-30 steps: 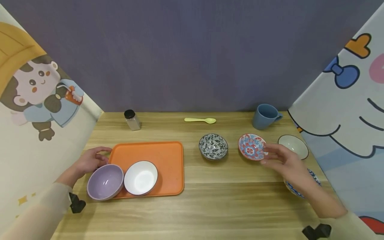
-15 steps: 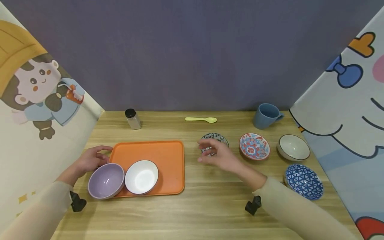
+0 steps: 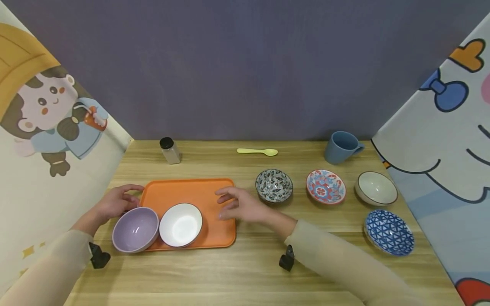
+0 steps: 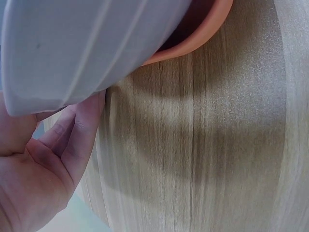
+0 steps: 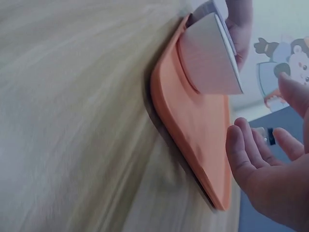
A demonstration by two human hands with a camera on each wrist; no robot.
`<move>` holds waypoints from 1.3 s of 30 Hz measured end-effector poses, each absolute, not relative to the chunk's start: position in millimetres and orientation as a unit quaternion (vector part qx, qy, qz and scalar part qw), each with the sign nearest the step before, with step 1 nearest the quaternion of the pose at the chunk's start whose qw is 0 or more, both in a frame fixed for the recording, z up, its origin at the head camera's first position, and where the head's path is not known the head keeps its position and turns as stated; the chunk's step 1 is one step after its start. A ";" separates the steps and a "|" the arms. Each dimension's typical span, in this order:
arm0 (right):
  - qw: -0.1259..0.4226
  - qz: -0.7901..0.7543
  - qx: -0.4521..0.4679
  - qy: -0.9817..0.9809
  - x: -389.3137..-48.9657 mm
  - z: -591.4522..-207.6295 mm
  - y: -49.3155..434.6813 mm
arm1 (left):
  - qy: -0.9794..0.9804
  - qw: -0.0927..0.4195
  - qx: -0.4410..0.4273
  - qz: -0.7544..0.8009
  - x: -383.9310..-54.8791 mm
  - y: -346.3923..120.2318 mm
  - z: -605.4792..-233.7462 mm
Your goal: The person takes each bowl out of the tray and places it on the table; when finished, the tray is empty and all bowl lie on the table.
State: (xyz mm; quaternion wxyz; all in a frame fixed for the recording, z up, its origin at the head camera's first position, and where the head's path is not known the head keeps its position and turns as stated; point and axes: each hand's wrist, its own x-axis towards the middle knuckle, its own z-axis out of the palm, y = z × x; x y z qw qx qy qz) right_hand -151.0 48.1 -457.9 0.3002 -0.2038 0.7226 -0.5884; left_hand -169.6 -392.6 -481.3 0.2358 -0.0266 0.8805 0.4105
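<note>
Purple bowl (image 3: 135, 230) is seen just beside the left hand (image 3: 116, 203); whether it is gripped cannot be told.
Right hand (image 3: 245, 206) is held loosely unclenched over the orange tray (image 3: 183, 191); between the hands, the white bowl (image 3: 181, 225) is set.

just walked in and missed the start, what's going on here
A person's left hand is at the purple bowl, which overhangs the left side of the orange tray; whether the hand grips it is unclear. The right hand, holding nothing, hovers at the tray's right side. A white bowl sits on the tray; a floral bowl stands to its right.
</note>
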 end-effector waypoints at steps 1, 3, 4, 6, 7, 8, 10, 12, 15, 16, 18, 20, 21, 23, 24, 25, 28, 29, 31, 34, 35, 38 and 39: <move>0.306 -0.588 -0.203 0.720 -150.7 -459.7 44.3 | 0.880 0.236 -0.027 0.410 -169.6 -392.6 -481.5; 0.317 -0.584 -0.202 0.719 -149.4 -462.4 37.6 | 0.881 0.236 -0.027 0.409 -169.6 -392.7 -482.1; 0.322 -0.584 -0.201 0.718 -148.7 -463.9 34.6 | 0.881 0.236 -0.028 0.410 -169.7 -392.7 -482.3; 0.328 -0.583 -0.198 0.717 -147.9 -467.5 29.0 | 0.881 0.237 -0.028 0.409 -170.1 -392.8 -482.7; 0.331 -0.583 -0.197 0.715 -147.6 -469.6 26.4 | 0.881 0.237 -0.028 0.409 -170.4 -392.9 -483.1; 0.334 -0.584 -0.194 0.714 -147.2 -471.0 23.6 | 0.882 0.237 -0.028 0.407 -170.8 -393.3 -483.9; 0.341 -0.587 -0.192 0.709 -146.6 -474.0 18.1 | 0.881 0.238 -0.028 0.407 -171.3 -393.4 -484.5; 0.346 -0.589 -0.191 0.705 -145.9 -475.3 13.1 | 0.881 0.238 -0.027 0.407 -171.4 -393.5 -484.7; 0.350 -0.590 -0.187 0.704 -144.6 -476.9 6.9 | 0.881 0.239 -0.029 0.408 -171.2 -392.5 -484.2; 0.351 -0.589 -0.184 0.704 -144.3 -477.7 5.1 | 0.881 0.239 -0.029 0.407 -171.1 -392.2 -484.4; 0.351 -0.592 -0.174 0.705 -143.6 -479.4 1.8 | 0.881 0.240 -0.031 0.406 -171.0 -391.6 -484.2; 0.353 -0.596 -0.164 0.702 -142.8 -481.5 -1.7 | 0.882 0.240 -0.033 0.405 -170.9 -391.3 -484.3; 0.353 -0.598 -0.159 0.702 -142.2 -482.6 -3.4 | 0.882 0.240 -0.033 0.405 -170.9 -391.4 -484.3; 0.352 -0.602 -0.152 0.700 -141.2 -484.7 -6.6 | 0.882 0.240 -0.033 0.405 -170.9 -391.3 -484.1; 0.351 -0.602 -0.150 0.701 -140.6 -485.7 -8.0 | 0.881 0.240 -0.032 0.406 -170.9 -391.2 -483.9; 0.350 -0.603 -0.147 0.702 -140.1 -486.5 -9.2 | 0.881 0.239 -0.031 0.406 -171.0 -391.3 -483.9; 0.349 -0.604 -0.141 0.703 -139.2 -488.0 -12.1 | 0.881 0.238 -0.032 0.407 -171.1 -391.3 -483.3; 0.349 -0.604 -0.140 0.702 -139.0 -488.2 -12.7 | 0.881 0.237 -0.032 0.407 -171.1 -391.5 -483.2; 0.353 -0.604 -0.141 0.701 -138.9 -488.7 -13.7 | 0.882 0.236 -0.030 0.406 -170.9 -392.6 -483.7; 0.356 -0.599 -0.144 0.703 -138.5 -488.9 -14.4 | 0.882 0.234 -0.030 0.408 -170.6 -393.7 -484.8; 0.357 -0.598 -0.145 0.702 -138.4 -489.0 -14.6 | 0.882 0.234 -0.030 0.408 -170.6 -394.3 -485.5; 0.359 -0.599 -0.147 0.700 -137.6 -488.5 -15.1 | 0.881 0.234 -0.031 0.410 -170.4 -394.9 -486.9; 0.360 -0.601 -0.147 0.698 -137.3 -488.3 -15.5 | 0.881 0.234 -0.030 0.410 -170.2 -395.2 -487.2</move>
